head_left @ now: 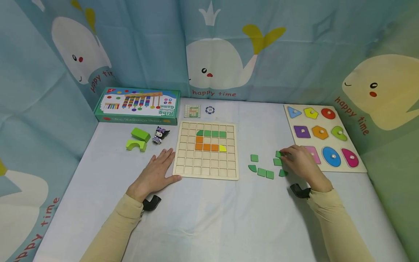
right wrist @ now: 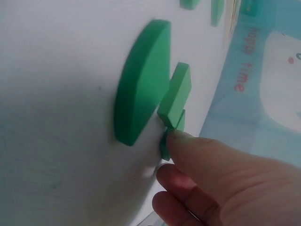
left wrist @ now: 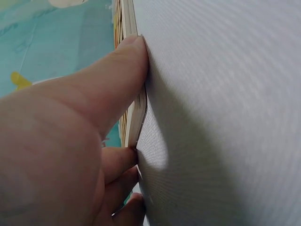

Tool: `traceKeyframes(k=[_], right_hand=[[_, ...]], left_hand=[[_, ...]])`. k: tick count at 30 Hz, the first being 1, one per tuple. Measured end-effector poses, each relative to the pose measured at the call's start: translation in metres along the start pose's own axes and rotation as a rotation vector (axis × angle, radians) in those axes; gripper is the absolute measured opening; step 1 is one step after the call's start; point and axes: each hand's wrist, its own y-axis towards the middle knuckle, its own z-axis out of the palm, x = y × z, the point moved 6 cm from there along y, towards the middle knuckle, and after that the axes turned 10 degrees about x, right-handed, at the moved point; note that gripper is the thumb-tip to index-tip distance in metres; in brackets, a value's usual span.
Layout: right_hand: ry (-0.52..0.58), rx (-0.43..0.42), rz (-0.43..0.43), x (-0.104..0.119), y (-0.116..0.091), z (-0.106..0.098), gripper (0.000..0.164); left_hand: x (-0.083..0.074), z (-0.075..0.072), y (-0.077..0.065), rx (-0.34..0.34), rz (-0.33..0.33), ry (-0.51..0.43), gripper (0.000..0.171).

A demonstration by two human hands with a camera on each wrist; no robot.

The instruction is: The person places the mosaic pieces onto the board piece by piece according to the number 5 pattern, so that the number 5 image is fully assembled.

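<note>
A square wooden grid board (head_left: 204, 171) lies on the table with green, orange and yellow tiles in some cells. My left hand (head_left: 156, 170) rests flat at its lower left corner, fingers spread. The thumb (left wrist: 124, 59) presses the board's edge in the left wrist view. To the right of the board, my right hand (head_left: 302, 162) pinches a green tile (right wrist: 164, 147) between thumb and fingers. Just beside it are a square green tile (right wrist: 176, 94) and a rounded green tile (right wrist: 146, 84). Several more, including a green square (head_left: 254, 158), lie nearer the board.
A shape puzzle board (head_left: 291, 136) with knobbed pieces lies right, partly behind my right hand. Back left stands a ring game box (head_left: 137, 105). Green blocks (head_left: 140, 134) and a small figurine (head_left: 159, 135) sit before it. A pattern card (head_left: 192, 111) and round chip (head_left: 210, 110) lie behind the grid board.
</note>
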Motion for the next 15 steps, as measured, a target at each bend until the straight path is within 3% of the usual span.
traceKeyframes(k=[15], right_hand=[[0.046,0.037,0.115,-0.0057,0.0020,0.0093,0.026]], left_hand=[[0.0008,0.0004,0.0001,0.004,-0.002,-0.005,0.091]])
